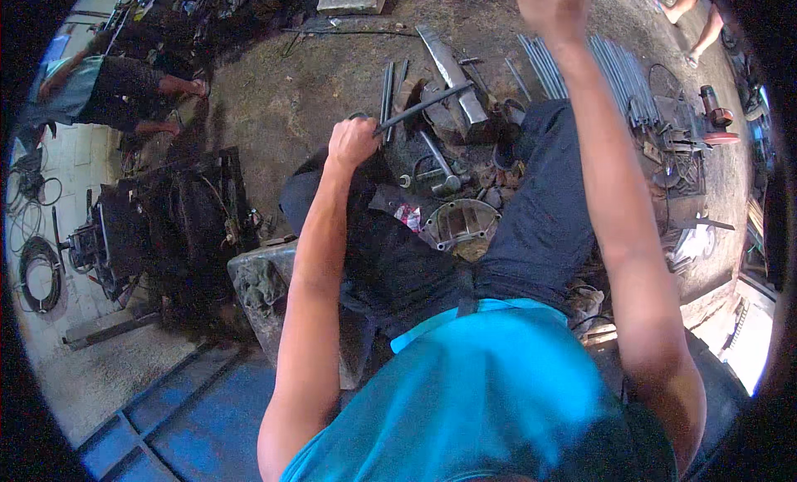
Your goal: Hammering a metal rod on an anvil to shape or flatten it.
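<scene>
My left hand (354, 141) is closed round one end of a dark metal rod (427, 105). The rod slants up to the right, and its far end lies over a long metal block (455, 71) with a bright, worn top, which serves as an anvil surface between my feet. My right arm is stretched far forward, and my right hand (554, 2), blurred and cut off by the upper edge, looks curled into a fist. Whatever it grips is out of view. A hammer (440, 165) lies on the ground between my legs, beside a wrench (421, 176).
Nearer me lies a curved metal housing (459, 225). Many thin metal rods (627, 79) lie in a row beyond my right knee, with an angle grinder (716, 117) farther right. One person (100, 88) is at the left; another person's legs (699, 21) show at the upper right.
</scene>
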`<action>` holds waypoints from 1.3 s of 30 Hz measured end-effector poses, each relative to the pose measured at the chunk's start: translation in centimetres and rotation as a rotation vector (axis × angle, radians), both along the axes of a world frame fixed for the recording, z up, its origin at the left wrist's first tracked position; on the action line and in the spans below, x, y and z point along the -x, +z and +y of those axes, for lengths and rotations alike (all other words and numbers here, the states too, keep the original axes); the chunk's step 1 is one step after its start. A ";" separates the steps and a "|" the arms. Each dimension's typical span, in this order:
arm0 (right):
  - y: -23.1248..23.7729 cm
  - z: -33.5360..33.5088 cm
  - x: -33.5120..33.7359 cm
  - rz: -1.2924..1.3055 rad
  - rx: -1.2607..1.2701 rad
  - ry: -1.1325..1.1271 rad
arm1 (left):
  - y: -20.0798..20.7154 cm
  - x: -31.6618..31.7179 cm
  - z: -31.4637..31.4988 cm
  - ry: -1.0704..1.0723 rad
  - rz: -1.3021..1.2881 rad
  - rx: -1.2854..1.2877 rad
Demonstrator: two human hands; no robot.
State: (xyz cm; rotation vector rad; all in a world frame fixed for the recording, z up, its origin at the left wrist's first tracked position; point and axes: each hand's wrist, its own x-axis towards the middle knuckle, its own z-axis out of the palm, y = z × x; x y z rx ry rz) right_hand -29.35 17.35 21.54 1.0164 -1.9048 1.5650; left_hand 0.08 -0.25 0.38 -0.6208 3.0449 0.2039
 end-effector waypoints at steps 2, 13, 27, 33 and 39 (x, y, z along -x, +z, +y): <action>-6.1 1.7 -1.3 -0.075 -0.137 0.003 | 0.3 0.2 0.0 0.004 -0.046 -0.003; -8.9 3.7 -1.3 -0.299 -0.467 -0.021 | -0.4 -0.2 -0.3 0.036 -0.044 0.057; -20.0 7.4 -6.0 -0.451 -0.881 0.067 | -0.6 -0.4 0.6 0.089 0.126 0.057; -6.4 2.3 -0.8 -0.137 -0.550 0.008 | -1.3 -1.1 -0.1 0.108 0.100 0.126; 6.3 -1.1 0.2 -0.091 -0.145 0.158 | -1.3 0.4 0.2 0.054 0.082 0.160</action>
